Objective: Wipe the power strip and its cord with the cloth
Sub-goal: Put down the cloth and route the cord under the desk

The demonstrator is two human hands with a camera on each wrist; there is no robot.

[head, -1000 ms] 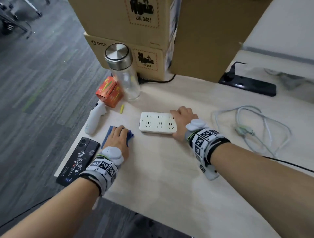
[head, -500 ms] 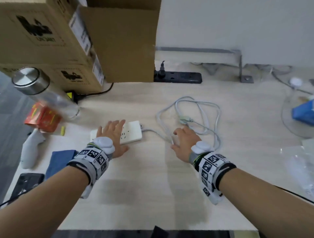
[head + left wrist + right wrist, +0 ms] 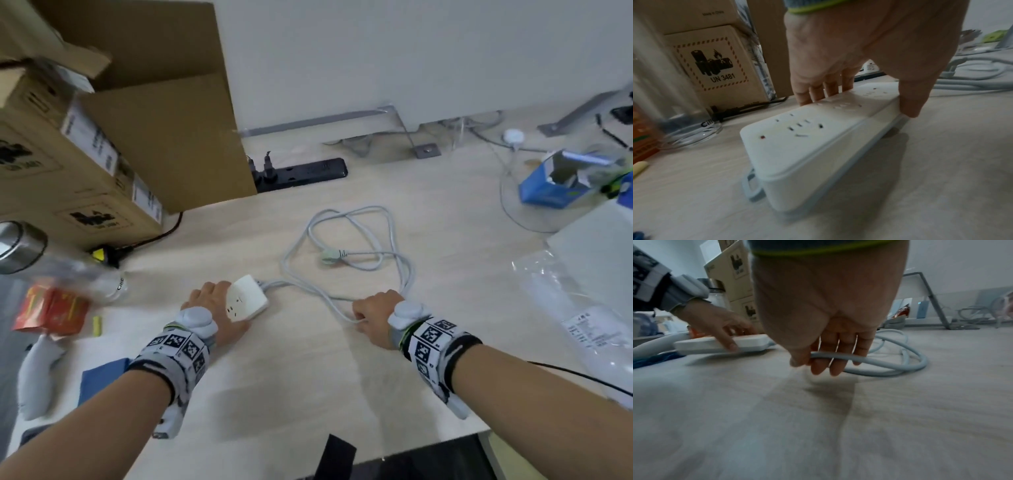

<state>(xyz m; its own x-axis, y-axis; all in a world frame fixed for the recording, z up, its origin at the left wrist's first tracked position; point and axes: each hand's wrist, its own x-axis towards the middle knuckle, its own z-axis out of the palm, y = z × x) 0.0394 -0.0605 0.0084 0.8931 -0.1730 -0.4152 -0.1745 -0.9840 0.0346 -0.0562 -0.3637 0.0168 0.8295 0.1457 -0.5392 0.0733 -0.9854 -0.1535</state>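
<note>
The white power strip (image 3: 247, 301) lies left of centre on the table, with one long edge tipped up. My left hand (image 3: 212, 308) grips it, fingers over the far side and thumb on the near side (image 3: 910, 107). Its grey cord (image 3: 342, 219) runs right in loose loops, with the plug (image 3: 330, 255) inside them. My right hand (image 3: 371, 317) holds the cord, its fingers (image 3: 826, 365) curled round it just above the table. The blue cloth (image 3: 102, 377) lies flat near the front left, partly hidden by my left forearm, and neither hand touches it.
Stacked cardboard boxes (image 3: 102, 137) stand at the back left beside a black power strip (image 3: 301, 173). A glass bottle (image 3: 51, 267), red box (image 3: 51, 311) and white controller (image 3: 37, 373) crowd the left edge. A blue box (image 3: 548, 192) and plastic bag (image 3: 565, 308) lie right.
My left hand left the cloth and took hold of the power strip, tipping it up. My right hand moved off the strip to the cord and closed round it. The view swung right.
</note>
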